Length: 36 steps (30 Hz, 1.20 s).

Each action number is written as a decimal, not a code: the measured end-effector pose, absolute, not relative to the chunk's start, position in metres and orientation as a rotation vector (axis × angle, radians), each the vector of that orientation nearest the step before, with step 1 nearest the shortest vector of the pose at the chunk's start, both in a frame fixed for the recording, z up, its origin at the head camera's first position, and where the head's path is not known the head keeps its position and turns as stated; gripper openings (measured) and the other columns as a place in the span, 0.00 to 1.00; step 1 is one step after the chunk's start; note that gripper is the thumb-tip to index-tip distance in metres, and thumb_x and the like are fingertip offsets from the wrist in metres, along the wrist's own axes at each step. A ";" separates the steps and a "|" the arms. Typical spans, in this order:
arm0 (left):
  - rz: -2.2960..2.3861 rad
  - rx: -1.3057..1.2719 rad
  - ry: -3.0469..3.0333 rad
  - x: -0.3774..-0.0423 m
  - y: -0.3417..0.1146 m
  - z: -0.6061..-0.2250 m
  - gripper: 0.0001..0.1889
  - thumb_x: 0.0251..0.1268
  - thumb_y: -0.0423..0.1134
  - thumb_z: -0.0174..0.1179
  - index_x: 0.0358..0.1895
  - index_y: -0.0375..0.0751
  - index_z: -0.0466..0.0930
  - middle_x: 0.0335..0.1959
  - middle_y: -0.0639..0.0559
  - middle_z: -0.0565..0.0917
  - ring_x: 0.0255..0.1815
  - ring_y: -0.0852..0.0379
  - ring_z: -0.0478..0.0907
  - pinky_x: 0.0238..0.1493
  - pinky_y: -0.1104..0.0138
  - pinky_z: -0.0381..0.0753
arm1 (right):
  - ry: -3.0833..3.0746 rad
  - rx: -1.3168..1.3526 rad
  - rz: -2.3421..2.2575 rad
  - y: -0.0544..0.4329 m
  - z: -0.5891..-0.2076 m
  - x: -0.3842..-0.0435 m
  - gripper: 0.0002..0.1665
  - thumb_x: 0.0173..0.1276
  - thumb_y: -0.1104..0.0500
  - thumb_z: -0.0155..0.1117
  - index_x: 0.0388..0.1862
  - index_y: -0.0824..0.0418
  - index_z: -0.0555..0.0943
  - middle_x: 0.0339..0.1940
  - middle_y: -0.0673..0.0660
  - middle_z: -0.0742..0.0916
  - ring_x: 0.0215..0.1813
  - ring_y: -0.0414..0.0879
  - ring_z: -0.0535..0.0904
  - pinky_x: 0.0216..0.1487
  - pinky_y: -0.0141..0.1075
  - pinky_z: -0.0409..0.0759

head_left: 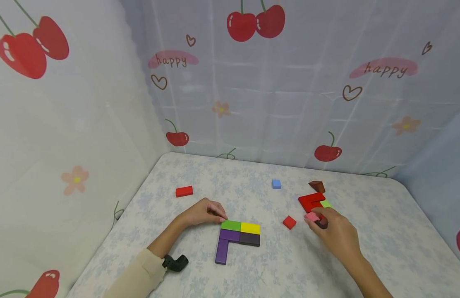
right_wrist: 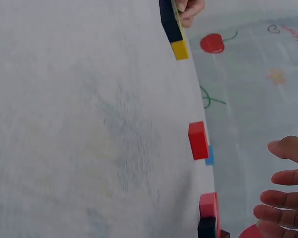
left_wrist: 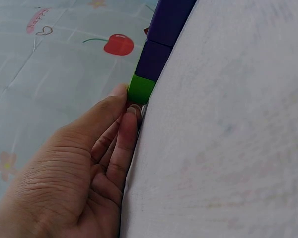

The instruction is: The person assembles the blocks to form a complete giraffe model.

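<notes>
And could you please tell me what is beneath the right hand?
Under the right hand, a pink block and a dark block partly show; anything beneath the palm is covered from above.

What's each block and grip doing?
Left grip: touching green block
Right grip: open, empty
Five-block shape: flat, pieces touching
Long red block: alone
Small red block: alone
Blue block: alone
Pink block: unheld
Dark block: touching pink
Lime block: partly hidden
Red cluster: partly hidden
Brown block: unheld

two hands, two purple blocks, two green, two dark, one yellow, one blue, one pink, one brown, two lone red (clustered reds overlap, uncounted)
</notes>
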<state>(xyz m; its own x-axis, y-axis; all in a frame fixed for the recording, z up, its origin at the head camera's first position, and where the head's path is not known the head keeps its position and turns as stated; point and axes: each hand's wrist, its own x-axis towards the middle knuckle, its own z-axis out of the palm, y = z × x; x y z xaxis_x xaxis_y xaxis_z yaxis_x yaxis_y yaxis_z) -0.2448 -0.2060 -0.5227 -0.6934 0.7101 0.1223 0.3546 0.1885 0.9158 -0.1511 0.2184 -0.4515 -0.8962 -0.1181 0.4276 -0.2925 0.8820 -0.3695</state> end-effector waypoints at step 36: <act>1.497 1.001 2.152 -0.247 -0.206 -0.526 0.07 0.66 0.34 0.69 0.45 0.46 0.92 0.42 0.53 0.89 0.46 0.52 0.84 0.50 0.62 0.83 | -3.109 -0.087 0.449 0.262 -0.470 -0.175 0.41 0.51 0.43 0.83 0.51 0.73 0.79 0.44 0.72 0.85 0.37 0.55 0.80 0.35 0.52 0.83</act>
<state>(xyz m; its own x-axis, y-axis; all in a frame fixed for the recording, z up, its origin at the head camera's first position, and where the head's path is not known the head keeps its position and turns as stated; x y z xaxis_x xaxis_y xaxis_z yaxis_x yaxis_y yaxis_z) -0.2466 -0.2064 -0.5257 -0.6968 0.7075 0.1180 0.3568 0.1992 0.9127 -0.1746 0.2616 -0.4700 -0.9985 0.0546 -0.0090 0.0549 0.9577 -0.2825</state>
